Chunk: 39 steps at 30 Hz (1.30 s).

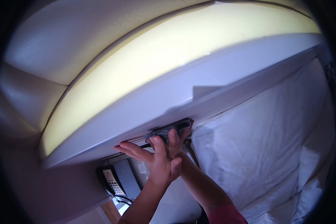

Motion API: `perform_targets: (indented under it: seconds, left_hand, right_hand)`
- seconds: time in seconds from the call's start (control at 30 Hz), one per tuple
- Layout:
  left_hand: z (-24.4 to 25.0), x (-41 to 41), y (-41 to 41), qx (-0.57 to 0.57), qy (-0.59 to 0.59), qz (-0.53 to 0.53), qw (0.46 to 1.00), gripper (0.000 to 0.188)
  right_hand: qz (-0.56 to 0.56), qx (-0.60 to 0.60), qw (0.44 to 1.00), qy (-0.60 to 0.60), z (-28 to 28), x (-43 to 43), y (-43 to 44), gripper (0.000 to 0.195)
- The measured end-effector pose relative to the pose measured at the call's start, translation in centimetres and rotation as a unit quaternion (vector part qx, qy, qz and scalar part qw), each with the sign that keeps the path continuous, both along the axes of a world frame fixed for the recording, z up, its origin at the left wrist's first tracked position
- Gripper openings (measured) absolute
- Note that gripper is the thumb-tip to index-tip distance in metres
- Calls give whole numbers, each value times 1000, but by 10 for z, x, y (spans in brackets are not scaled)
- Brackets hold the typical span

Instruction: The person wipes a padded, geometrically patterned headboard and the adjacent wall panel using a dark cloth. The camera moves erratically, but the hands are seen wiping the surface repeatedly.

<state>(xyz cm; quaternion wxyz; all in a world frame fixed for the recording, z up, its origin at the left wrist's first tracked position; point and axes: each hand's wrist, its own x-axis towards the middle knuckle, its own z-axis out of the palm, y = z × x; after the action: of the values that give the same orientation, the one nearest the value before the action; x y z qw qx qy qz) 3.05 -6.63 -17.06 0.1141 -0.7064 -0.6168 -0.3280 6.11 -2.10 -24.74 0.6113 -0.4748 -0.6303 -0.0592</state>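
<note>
My right hand [177, 145], below a red sleeve, holds a folded dark grey cloth [170, 130] against the lower face of a long white ledge [156, 103]. Partly in front of it, my left hand [159, 163] has its fingers spread and grips nothing that I can see. Its raised fingertips are close to the cloth; whether they touch it cannot be told. The two hands overlap and hide part of the cloth and of the right palm.
Above the ledge runs a glowing light strip [162, 58] under a padded panel [58, 36]. A corded telephone [113, 180] and a grey-blue flat item [126, 176] lie at lower left, near a white surface [173, 201]. White bedding [254, 140] fills the right.
</note>
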Motion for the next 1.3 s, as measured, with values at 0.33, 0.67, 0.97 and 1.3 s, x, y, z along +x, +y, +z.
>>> perform_targets:
  seconds: [0.33, 0.67, 0.97, 1.3]
  left_hand:
    - [-15, -1, 10, 15, 102, 17, 995, 85]
    - [-65, 23, -1, -163, -65, -161, 971, 71]
    - [-53, 41, 34, 49, 132, -47, 989, 73]
    - [-75, 37, 31, 1, 177, -39, 984, 71]
  right_hand:
    - [-84, -121, 960, 239, -62, 57, 32, 67]
    - [144, -390, 906, -73, 58, 78, -4, 102]
    - [-51, -130, 974, 181, -88, 67, 29, 65]
    - [-33, -13, 998, 54, -41, 59, 25, 61]
